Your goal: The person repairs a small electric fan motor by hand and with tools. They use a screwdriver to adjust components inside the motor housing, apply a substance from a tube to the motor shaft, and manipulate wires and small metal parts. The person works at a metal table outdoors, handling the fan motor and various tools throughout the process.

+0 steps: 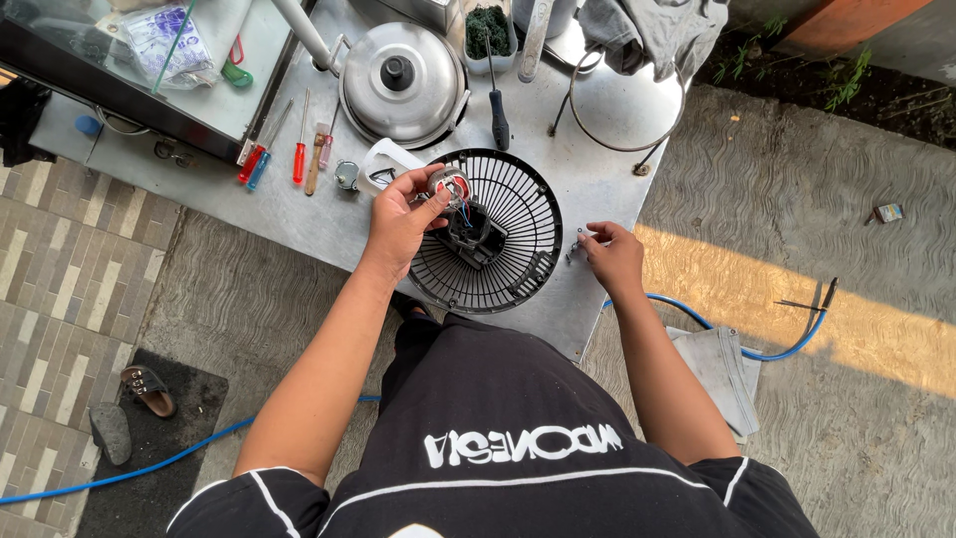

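While the left hand (403,214) grips the motor (450,185) over the grille (518,249), the right hand (609,254) pinches a screw (579,239) at 3 o'clock; reassembly looks unfinished.

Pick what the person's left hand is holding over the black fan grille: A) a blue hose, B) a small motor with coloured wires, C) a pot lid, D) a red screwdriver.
B: the left hand grips a small motor, with red and blue wires, above the fan grille.

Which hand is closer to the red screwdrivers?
Left. The left hand holds the fan motor, right of the red screwdrivers; the right hand lies farther right.
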